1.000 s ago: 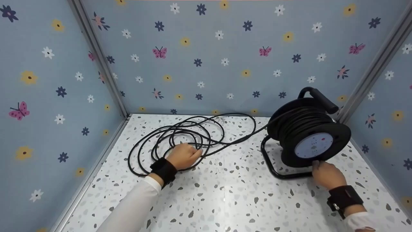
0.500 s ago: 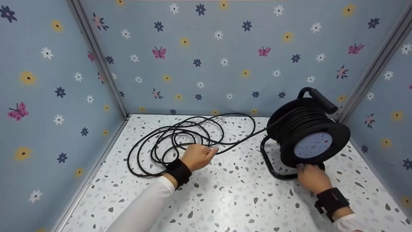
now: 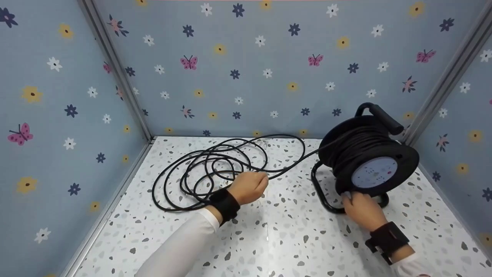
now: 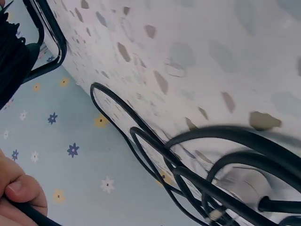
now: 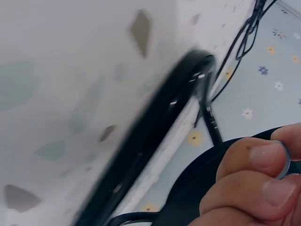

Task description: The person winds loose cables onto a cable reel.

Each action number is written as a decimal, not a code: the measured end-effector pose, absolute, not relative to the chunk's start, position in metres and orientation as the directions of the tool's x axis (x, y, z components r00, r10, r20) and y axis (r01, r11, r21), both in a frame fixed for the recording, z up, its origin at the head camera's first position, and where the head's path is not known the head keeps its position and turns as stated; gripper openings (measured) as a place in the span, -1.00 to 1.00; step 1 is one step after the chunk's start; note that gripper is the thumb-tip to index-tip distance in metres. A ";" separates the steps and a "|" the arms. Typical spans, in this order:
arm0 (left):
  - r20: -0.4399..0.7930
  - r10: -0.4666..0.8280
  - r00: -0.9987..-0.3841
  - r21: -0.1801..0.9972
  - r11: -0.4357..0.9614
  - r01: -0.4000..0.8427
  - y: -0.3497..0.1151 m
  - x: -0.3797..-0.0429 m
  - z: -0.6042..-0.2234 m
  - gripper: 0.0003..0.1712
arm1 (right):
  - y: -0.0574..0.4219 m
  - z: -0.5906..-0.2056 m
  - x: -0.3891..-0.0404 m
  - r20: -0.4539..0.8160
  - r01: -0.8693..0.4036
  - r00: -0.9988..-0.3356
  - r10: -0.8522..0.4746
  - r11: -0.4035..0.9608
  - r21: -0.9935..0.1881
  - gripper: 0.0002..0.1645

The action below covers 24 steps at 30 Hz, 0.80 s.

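Observation:
The black cable reel (image 3: 408, 157) stands at the right of the head view, with a pale socket disc (image 3: 374, 172) on its front face. My right hand (image 3: 363, 209) has its fingers curled at the reel's lower front edge. A grey curved edge shows between those fingers in the right wrist view; the exact part held is mostly hidden. Left of centre, my left hand (image 3: 249, 187) grips the black cable (image 4: 30, 213), which runs up to the wound drum. Loose loops of the same cable (image 3: 154, 188) lie left of and behind that hand.
A black tubular stand (image 3: 321, 196) carries the reel, whose carrying handle (image 3: 386, 119) rises at the top. Flowered panels (image 3: 246, 84) with grey metal posts enclose the speckled white surface (image 3: 284, 234) at the back and both sides.
My left hand has moved right, towards the reel. My right hand has shifted left along the reel's bottom edge, and the disc has turned clockwise. Most loose loops lie as before.

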<state>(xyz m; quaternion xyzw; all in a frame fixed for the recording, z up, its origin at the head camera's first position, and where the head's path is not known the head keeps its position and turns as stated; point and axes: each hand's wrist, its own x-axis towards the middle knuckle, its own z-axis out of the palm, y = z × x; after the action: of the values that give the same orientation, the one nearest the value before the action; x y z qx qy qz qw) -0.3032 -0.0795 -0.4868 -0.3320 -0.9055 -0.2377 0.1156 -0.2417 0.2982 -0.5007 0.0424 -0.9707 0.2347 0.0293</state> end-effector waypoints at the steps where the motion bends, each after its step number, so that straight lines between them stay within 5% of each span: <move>1: 0.366 0.545 -0.755 0.354 0.668 0.654 -0.077 -0.303 -0.486 -0.57 | 0.296 -0.499 -0.241 0.089 -0.106 -0.993 -0.073 0.884 -0.455 -0.51; 24: 0.375 0.551 -0.745 0.237 0.720 0.652 0.026 -0.299 -0.454 -0.60 | 0.284 -0.428 -0.244 0.368 -0.257 -0.927 -0.068 0.831 -0.493 -0.52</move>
<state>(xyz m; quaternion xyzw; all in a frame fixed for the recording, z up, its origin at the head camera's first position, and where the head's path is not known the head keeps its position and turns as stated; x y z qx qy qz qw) -0.2987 0.0263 -0.4535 -0.3282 -0.9168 -0.1793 0.1403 -0.2438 0.2843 -0.4277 0.0863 -0.9416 0.2776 0.1702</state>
